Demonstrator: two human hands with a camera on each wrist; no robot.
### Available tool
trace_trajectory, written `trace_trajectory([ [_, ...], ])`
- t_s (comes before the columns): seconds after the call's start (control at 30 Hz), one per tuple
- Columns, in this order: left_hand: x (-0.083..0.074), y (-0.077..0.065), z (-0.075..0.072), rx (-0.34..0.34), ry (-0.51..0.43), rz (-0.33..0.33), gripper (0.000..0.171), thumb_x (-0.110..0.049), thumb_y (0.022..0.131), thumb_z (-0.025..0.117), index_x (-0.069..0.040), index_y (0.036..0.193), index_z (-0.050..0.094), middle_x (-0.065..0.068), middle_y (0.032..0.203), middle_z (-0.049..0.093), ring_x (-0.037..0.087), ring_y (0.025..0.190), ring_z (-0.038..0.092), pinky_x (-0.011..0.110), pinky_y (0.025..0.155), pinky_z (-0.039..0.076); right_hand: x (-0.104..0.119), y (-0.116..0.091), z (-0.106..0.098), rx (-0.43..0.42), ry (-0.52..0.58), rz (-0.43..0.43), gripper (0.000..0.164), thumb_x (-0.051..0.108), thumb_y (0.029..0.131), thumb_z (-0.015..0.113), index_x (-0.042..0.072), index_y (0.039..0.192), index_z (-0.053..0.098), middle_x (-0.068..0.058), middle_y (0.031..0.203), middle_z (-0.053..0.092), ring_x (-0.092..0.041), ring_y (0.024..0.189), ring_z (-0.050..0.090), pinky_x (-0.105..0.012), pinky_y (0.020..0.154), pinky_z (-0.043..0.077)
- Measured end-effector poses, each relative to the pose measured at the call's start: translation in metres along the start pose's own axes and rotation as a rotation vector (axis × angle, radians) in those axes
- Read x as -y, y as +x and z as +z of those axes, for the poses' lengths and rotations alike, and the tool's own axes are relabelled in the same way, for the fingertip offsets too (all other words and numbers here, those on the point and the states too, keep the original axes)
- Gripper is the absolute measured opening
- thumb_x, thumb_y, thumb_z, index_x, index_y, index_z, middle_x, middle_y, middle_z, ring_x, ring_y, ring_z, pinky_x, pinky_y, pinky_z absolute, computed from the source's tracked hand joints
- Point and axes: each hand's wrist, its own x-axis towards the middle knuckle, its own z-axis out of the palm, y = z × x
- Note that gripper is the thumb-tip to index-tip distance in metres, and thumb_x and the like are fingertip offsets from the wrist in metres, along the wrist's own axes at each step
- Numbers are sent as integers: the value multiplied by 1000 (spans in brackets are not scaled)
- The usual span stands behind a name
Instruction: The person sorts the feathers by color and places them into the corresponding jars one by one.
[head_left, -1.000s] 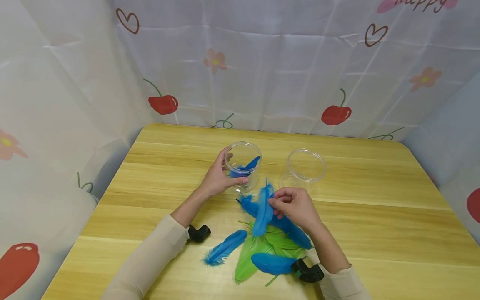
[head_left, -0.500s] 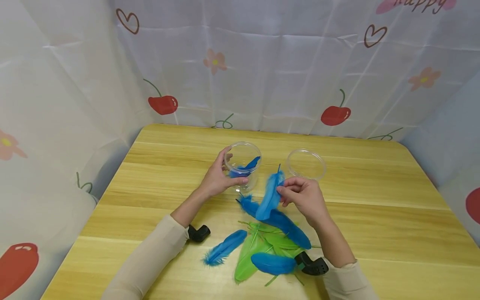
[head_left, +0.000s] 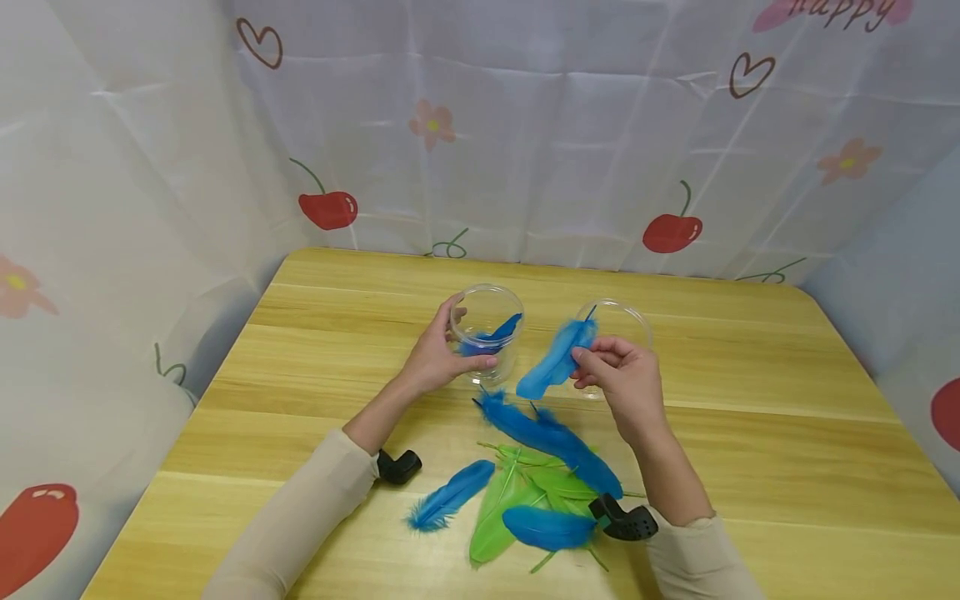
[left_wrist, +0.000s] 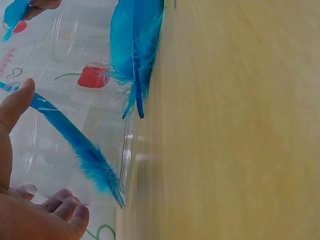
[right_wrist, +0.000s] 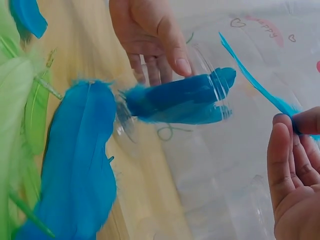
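Observation:
My left hand (head_left: 441, 354) grips a clear plastic cup (head_left: 512, 357) standing on the table. Blue feathers (right_wrist: 175, 100) lean inside it, plainest in the right wrist view. Between thumb and fingers, my right hand (head_left: 628, 379) pinches a blue feather (head_left: 553, 360) by its middle, quill end up. That feather is in the air in front of a second clear cup (head_left: 636, 313), partly hidden by the feather and the hand. Below the hands, overlapping blue feathers (head_left: 551, 435) lie partly across a pile of green feathers (head_left: 493, 517).
One blue feather (head_left: 453, 496) lies left of the pile, another (head_left: 547, 527) on its front. Black wrist cameras (head_left: 399, 467) sit on both wrists. A printed curtain (head_left: 555, 167) hangs behind the wooden table (head_left: 772, 400).
My right hand has lifted the pinched blue feather up and to the right, away from the pile to the front of the second cup. The left hand and its cup have stayed put.

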Motion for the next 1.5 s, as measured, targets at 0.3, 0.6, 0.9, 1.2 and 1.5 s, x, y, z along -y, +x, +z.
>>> trace_trajectory([
  [0.3,2,2,1,-3,-3,2,105,-35,76,87,-26,156,20,14,154,36,42,136,38,59,105,37,6,9,8,-89,79,-67,9,-2,89,70,-3,85,62,-4,69,70,-17,56,67,-29,59,58],
  [0.6,1,0,0,-4,-1,-1,105,-33,76,87,-26,156,20,14,154,36,42,136,38,58,106,36,12,18,13,-152,152,-127,10,-4,88,71,-4,83,62,-6,70,70,-18,58,68,-30,59,58],
  [0.9,1,1,0,-1,1,-2,105,-34,77,87,-26,157,19,14,154,36,41,136,38,59,106,35,11,28,23,-186,171,-161,11,-4,88,71,-7,85,61,-4,69,70,-17,57,68,-29,58,58],
  [1.2,2,1,0,3,9,-2,105,-34,78,86,-26,157,17,14,154,35,41,136,38,55,107,37,10,38,34,-232,82,-205,16,1,88,74,-11,89,63,1,70,71,-17,59,69,-29,60,58],
  [1.5,1,1,1,1,15,-11,105,-35,78,86,-27,157,18,14,154,36,40,136,39,54,107,37,9,39,48,-203,43,-156,15,-1,88,73,-12,90,62,1,70,70,-14,60,70,-30,62,58],
])
